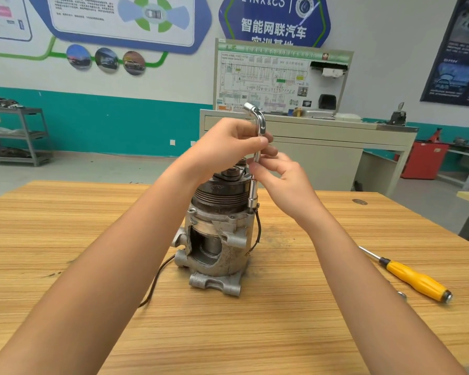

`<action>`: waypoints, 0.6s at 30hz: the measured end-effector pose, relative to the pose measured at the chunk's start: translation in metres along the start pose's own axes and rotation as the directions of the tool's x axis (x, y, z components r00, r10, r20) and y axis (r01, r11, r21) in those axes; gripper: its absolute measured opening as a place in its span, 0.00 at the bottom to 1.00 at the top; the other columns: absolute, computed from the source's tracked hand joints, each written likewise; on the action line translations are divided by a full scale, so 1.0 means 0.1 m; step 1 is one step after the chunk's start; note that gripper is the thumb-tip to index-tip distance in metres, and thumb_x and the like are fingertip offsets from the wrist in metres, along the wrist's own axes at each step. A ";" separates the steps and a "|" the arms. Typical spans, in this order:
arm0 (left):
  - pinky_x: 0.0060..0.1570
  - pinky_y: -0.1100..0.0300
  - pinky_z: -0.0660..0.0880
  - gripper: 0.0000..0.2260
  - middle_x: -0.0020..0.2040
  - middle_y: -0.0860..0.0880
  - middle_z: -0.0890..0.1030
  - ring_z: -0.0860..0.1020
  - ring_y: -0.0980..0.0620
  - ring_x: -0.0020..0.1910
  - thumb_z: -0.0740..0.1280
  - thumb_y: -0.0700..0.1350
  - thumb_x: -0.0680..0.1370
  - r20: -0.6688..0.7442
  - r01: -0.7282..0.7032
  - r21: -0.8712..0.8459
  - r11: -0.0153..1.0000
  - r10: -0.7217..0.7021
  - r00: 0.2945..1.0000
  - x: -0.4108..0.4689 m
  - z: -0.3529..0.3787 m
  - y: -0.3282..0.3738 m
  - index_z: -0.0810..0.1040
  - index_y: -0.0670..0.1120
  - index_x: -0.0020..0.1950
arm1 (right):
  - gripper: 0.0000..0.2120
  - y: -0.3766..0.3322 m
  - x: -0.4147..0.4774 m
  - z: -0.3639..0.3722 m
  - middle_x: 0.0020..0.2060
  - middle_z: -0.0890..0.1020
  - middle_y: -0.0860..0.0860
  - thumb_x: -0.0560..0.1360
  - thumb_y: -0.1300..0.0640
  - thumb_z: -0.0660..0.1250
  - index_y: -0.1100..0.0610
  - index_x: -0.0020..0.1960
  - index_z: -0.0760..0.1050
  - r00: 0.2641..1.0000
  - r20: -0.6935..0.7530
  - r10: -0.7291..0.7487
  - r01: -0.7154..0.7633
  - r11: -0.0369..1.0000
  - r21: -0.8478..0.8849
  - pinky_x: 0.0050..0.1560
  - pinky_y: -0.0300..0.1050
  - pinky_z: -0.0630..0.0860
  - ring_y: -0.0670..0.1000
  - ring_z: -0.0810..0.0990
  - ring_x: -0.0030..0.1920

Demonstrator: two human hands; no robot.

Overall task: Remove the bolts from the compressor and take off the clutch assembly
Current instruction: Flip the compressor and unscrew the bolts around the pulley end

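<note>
A grey metal compressor stands upright in the middle of the wooden table, with a cutaway opening in its housing. Its dark grooved clutch pulley sits on top. An L-shaped chrome socket wrench stands vertically at the compressor's right side, its lower socket down on a bolt at the housing flange. My left hand grips the wrench's upper shaft just below the bend. My right hand pinches the shaft lower down with its fingertips. The bolt itself is hidden by the socket.
A yellow-handled screwdriver lies on the table at the right, with a small metal part beside it. A black wire trails from the compressor to the left. Behind the table stand a cabinet with a wiring board and a metal shelf.
</note>
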State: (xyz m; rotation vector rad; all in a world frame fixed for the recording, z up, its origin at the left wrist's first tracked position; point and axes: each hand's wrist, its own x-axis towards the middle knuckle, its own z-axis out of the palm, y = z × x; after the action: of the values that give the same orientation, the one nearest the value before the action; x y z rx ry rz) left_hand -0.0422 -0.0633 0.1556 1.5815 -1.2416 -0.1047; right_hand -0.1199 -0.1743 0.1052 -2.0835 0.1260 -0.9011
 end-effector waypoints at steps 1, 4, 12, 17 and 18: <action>0.42 0.75 0.73 0.04 0.38 0.58 0.84 0.80 0.65 0.42 0.66 0.42 0.78 -0.042 -0.004 0.013 1.000 0.004 0.999 0.01 0.02 -0.01 0.79 0.50 0.45 | 0.05 0.00 -0.01 0.01 0.50 0.74 0.40 0.75 0.50 0.66 0.49 0.48 0.79 0.998 -0.055 0.011 -0.011 1.000 0.002 0.53 0.35 0.66 0.42 0.71 0.55; 0.38 0.77 0.71 0.05 0.33 0.59 0.82 0.79 0.68 0.36 0.69 0.45 0.76 -0.160 -0.015 0.047 0.999 0.022 0.987 0.04 0.09 -0.04 0.79 0.51 0.39 | 0.07 0.03 -0.02 0.03 0.45 0.79 0.44 0.71 0.48 0.70 0.51 0.42 0.77 0.978 -0.211 -0.003 -0.009 0.999 -0.054 0.42 0.30 0.64 0.42 0.74 0.48; 0.42 0.75 0.73 0.08 0.43 0.57 0.84 0.80 0.65 0.45 0.63 0.38 0.79 0.044 0.012 -0.061 0.998 -0.009 0.999 0.00 -0.03 -0.07 0.78 0.49 0.52 | 0.08 0.04 0.04 0.00 0.49 0.75 0.43 0.76 0.54 0.65 0.56 0.51 0.80 0.998 -0.039 0.045 -0.042 0.996 0.076 0.39 0.19 0.65 0.38 0.73 0.49; 0.40 0.71 0.75 0.05 0.39 0.54 0.84 0.81 0.62 0.39 0.69 0.38 0.75 -0.061 0.005 -0.056 0.998 -0.009 0.998 0.01 0.01 -0.07 0.78 0.49 0.44 | 0.10 0.05 0.01 0.03 0.45 0.76 0.42 0.71 0.49 0.70 0.53 0.48 0.80 0.981 -0.185 0.051 -0.049 0.999 0.014 0.42 0.31 0.68 0.43 0.75 0.46; 0.40 0.71 0.75 0.06 0.39 0.54 0.83 0.80 0.62 0.37 0.71 0.40 0.74 -0.105 0.002 -0.023 1.000 -0.004 0.994 0.02 0.02 -0.08 0.77 0.49 0.43 | 0.08 0.04 0.01 0.04 0.42 0.76 0.42 0.70 0.48 0.72 0.52 0.43 0.79 0.974 -0.226 0.033 -0.038 0.999 -0.017 0.39 0.32 0.68 0.42 0.74 0.42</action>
State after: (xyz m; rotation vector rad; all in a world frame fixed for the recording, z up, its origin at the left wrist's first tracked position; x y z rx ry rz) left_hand -0.0377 -0.0676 0.1500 1.5496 -1.1524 -0.0369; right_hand -0.1163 -0.1747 0.1012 -1.9865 0.2932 -1.1172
